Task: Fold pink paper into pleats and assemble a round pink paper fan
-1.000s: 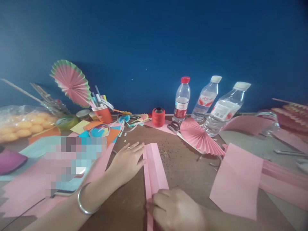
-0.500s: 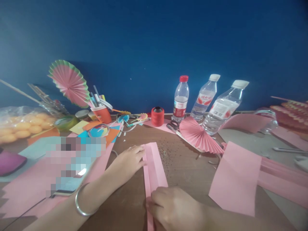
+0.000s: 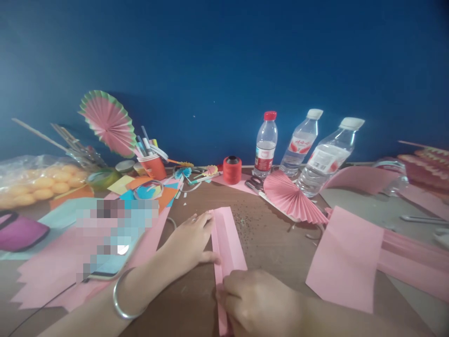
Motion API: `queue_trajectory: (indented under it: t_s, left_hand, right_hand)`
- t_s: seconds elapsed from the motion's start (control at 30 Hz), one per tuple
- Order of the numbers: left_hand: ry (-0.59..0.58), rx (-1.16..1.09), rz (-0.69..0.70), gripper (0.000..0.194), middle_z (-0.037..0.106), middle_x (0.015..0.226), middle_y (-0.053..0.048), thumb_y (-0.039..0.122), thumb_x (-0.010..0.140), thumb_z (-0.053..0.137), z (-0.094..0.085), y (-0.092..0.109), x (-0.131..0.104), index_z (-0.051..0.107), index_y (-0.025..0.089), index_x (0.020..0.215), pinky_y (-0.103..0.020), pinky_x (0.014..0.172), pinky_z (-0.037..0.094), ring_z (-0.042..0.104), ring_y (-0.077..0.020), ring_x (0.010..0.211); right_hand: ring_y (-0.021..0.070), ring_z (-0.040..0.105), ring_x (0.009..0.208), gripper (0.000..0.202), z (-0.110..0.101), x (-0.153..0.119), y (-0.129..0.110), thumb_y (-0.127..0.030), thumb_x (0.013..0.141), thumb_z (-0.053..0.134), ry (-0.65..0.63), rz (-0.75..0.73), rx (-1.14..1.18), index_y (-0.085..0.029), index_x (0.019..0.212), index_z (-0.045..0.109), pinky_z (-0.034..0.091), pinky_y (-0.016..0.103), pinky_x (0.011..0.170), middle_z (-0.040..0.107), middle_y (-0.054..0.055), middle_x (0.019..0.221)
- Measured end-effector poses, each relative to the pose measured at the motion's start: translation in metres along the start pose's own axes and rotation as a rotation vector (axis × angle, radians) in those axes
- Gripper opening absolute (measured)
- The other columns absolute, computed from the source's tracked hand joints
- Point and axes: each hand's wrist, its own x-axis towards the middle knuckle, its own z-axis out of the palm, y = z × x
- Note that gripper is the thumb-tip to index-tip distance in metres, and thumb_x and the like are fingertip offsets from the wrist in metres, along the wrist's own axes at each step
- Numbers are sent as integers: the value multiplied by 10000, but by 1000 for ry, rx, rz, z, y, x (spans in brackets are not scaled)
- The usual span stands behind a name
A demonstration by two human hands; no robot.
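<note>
The blue wall (image 3: 210, 70) forms the rear boundary of the work area. In front of it, the brown wooden tabletop (image 3: 182, 304) serves as the work surface. To the right, a loose pink paper sheet (image 3: 345, 260) lies well apart from both hands.

The workpiece, a folded pink paper strip (image 3: 229, 245), lies lengthwise at the centre of the tabletop, running from the near edge of view toward the wall. Fold lines run along its length, and a narrow band borders its left side.

Right hand (image 3: 257, 299): positioned over the near part of the strip. Fingers are curled, with the fingertips toward the left band; whether they pinch the paper or only press on it cannot be determined.

Left hand (image 3: 189, 238): positioned at the far left edge of the strip. Fingers are extended, not gripping; the tips meet the edge and the thumb reaches across the band.

Step in hand, as judged: flattening a lengthwise fold along the left band. The next move calls for even pressure along the crease, with the far end held square so that the band does not skew.

Beyond the strip stand a red-capped bottle (image 3: 265, 150) and a red thread spool (image 3: 232, 171). Scissors (image 3: 255, 183) lie near the spool, apart from the strip.
</note>
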Motion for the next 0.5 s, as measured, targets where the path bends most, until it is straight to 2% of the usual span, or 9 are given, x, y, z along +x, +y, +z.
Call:
queue_trajectory:
  t_s: [0.13, 0.23, 0.33, 0.5]
  left_hand:
    - [31, 29, 39, 907, 379, 1347, -250, 652, 605, 606, 4, 0, -2, 403, 76, 1276, -464, 958, 340, 440, -378, 1168]
    - [54, 40, 62, 912, 391, 1335, -253, 691, 619, 554, 8, -1, -2, 400, 70, 1269, -465, 978, 311, 407, -372, 1197]
    - [67, 53, 50, 844, 408, 1330, -225, 668, 655, 536, 10, 0, -1, 409, 98, 1264, -463, 984, 296, 388, -367, 1213]
    - [92, 110, 57, 763, 436, 1299, -228, 586, 686, 564, 8, 3, -2, 431, 73, 1236, -448, 956, 322, 438, -364, 1159]
  right_hand:
    - [144, 544, 670, 99, -16, 2, 4, -181, 769, 535, -49, 61, 147, -138, 783, 623, 421, 235, 587, 619, 31, 746]
    - [102, 558, 705, 178, -18, 7, 9, -188, 863, 463, -15, 127, 257, -182, 832, 639, 410, 183, 643, 624, -6, 765]
    - [116, 572, 717, 187, -12, 14, 10, -280, 885, 483, 15, 188, 226, -193, 817, 633, 398, 206, 616, 638, -13, 738]
    - [138, 570, 724, 171, -10, 19, 5, -338, 829, 569, -37, 282, 109, -182, 770, 605, 386, 222, 550, 626, 8, 795]
